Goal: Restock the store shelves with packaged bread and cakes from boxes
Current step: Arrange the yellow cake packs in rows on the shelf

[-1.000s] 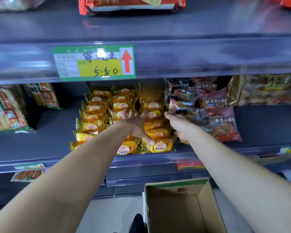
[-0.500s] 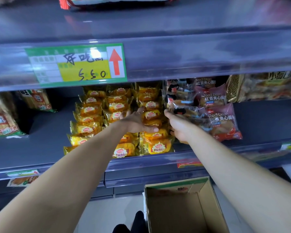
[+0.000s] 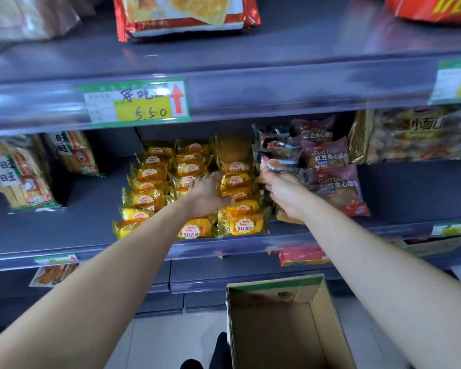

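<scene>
We look down two bare forearms reaching into the middle shelf [image 3: 85, 209] of a store rack. The step in hand, as we judge it, is tidying stock already placed. Three rows of yellow bread packets [image 3: 240, 226] lie overlapping from the shelf's front lip toward its back.

The left hand [image 3: 205, 194] lies palm down across the middle and right rows. Its fingers are straight and its thumb points out to the right, so it presses rather than grips and has hold of nothing.

The right hand [image 3: 285, 194] reaches just beside it into a stack of clear-wrapped packets [image 3: 280, 161]. These sit between the yellow rows and some red bean bread packets [image 3: 328, 155]. Its fingers touch the clear wrappers, but blur hides whether they grip one, so we cannot tell. Both arms are stretched nearly straight.

Below the shelf, an open cardboard box [image 3: 324, 312] shows only bare cardboard in the part we see. Next, we think, the rows need squaring up and more stock must be fetched.
</scene>
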Tool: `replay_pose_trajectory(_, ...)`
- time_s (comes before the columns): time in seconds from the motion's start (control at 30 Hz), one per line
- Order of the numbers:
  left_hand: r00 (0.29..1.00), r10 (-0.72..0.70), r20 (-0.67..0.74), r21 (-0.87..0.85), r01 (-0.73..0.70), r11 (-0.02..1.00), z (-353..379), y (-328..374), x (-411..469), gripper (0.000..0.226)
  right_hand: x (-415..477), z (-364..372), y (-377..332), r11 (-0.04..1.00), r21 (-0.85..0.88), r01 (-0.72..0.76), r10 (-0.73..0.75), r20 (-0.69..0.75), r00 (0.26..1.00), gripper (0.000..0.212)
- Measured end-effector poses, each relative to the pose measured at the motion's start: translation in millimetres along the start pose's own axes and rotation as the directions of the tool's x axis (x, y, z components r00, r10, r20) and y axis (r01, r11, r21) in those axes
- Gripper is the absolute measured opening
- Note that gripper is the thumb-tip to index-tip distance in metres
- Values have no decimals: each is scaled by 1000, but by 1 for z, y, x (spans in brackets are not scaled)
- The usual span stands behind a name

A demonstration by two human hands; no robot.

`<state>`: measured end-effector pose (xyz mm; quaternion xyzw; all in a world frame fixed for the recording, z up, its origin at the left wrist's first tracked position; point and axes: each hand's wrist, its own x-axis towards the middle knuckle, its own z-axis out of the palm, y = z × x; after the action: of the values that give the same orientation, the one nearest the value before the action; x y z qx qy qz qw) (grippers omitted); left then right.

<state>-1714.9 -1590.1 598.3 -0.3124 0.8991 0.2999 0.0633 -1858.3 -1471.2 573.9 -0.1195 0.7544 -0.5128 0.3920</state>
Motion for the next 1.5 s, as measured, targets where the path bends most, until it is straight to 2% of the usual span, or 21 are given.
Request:
replay_pose_trajectory(0.1, 999, 12, -47, -183, -20, 983, 2, 16, -17, 68, -12, -14, 0, 997, 42, 64, -64, -9, 998, 46)
replay_pose_trajectory(0.2, 996, 30, -83, -274, -52, 960, 9, 41, -34, 61, -22, -37, 4, 993, 74, 95, -87, -112, 990, 31)
replay_pose_trajectory(0.3, 995, 23, -97, -370, -57, 927, 23, 64, -47, 60, -32, -68, 11, 989, 104, 108, -80, -246, 966, 41)
replay_pose_trajectory(0.4, 998, -18, -68, -470, -16, 883, 39, 84, -56, 60, -40, -96, 20, 990, 110, 91, -53, -308, 950, 39)
replay_pose_trajectory(0.53, 996, -70, -56, -567, 26, 824, 58, 104, -66, 56, -52, -112, 36, 993, 114, 40, -8, -270, 963, 33)
replay_pose_trajectory(0.7, 994, -105, -31, -607, 65, 792, 66, 108, -61, 54, -58, -109, 44, 990, 135, -33, 60, -202, 977, 54)
replay_pose_trajectory(0.97, 985, -151, 81, -766, 158, 622, 69, 101, -11, 64, -35, -95, 48, 939, 334, -76, 142, -178, 974, 45)
replay_pose_trajectory(1.03, 983, -149, 109, -787, 177, 591, 73, 99, -1, 67, -28, -94, 51, 924, 376, -72, 141, -159, 977, 36)
replay_pose_trajectory(1.1, 980, -141, 138, -780, 195, 594, 78, 96, 8, 69, -22, -92, 53, 907, 414, -75, 141, -131, 981, 34)
replay_pose_trajectory(1.17, 977, -152, 152, -752, 214, 623, 81, 96, 15, 67, -18, -90, 51, 915, 399, -68, 129, -128, 983, 42)
replay_pose_trajectory(1.27, 977, -193, 86, -707, 196, 680, 77, 95, 26, 59, -6, -91, 50, 940, 329, -89, 143, -143, 979, 50)
replay_pose_trajectory(1.4, 964, -264, -20, -739, 164, 653, 68, 99, 40, 54, 5, -93, 45, 958, 254, -129, 152, -73, 986, 57)
replay_pose_trajectory(1.5, 953, -300, -40, -758, 167, 631, 66, 108, 54, 66, 23, -98, 46, 952, 280, -124, 137, -28, 990, 65)
